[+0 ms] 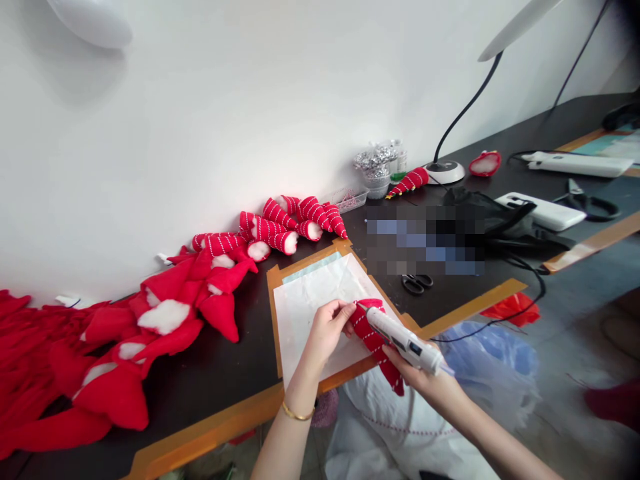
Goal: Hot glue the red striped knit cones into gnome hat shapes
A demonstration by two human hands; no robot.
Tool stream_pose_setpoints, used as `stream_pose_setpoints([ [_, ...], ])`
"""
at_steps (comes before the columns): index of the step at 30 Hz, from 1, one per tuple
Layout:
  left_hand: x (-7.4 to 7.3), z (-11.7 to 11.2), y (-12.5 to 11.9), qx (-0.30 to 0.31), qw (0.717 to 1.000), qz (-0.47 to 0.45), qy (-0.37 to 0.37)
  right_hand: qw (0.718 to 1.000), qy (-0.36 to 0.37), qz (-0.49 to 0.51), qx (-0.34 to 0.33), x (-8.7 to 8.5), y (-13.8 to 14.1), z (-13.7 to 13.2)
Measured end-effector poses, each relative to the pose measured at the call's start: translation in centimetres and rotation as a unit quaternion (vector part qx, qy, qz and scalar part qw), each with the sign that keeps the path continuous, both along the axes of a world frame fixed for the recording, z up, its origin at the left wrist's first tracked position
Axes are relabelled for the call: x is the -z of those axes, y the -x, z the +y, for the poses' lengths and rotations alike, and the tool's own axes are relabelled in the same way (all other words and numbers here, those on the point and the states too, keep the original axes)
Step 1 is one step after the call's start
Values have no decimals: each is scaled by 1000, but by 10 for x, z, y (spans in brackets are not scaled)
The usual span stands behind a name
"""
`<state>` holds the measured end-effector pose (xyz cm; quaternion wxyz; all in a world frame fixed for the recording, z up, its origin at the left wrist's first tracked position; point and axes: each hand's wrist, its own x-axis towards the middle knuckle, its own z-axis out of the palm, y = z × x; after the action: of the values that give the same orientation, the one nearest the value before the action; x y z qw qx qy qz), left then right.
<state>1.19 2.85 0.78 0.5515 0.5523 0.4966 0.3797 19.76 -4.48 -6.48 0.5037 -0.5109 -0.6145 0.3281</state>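
My left hand (327,328) pinches the top of a red fabric cone wound with white cord (373,343), held over a white sheet (310,300) on the dark table (235,373). My right hand (417,373) grips a white glue gun (407,343) from below, its nozzle touching the cone near my left fingertips. A gold bracelet (297,413) sits on my left wrist. The cone's lower end hangs past the table edge.
Finished red striped cones (287,223) lie by the wall, with stuffed red fabric pieces (165,320) piled at left. Scissors (417,283), a lamp base (445,172), a cup of silver beads (377,167), white devices and cables crowd the right. A blue-white bag (493,360) sits below the edge.
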Motion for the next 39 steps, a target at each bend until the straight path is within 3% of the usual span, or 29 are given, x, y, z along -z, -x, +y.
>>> stream_pose_setpoints([
  [16,-9,-4,-1,0,999,-21,27,1000,4,-8,8,-6,-1,-2],
  [28,7,0,0,-15,1000,-12,10,999,23,20,-23,-16,-10,-6],
  [33,10,0,-3,-28,999,-21,5,1000,-3,19,14,-27,-9,-3],
  [39,4,-3,-6,-51,998,-24,-6,992,93,83,38,-44,-5,-1],
])
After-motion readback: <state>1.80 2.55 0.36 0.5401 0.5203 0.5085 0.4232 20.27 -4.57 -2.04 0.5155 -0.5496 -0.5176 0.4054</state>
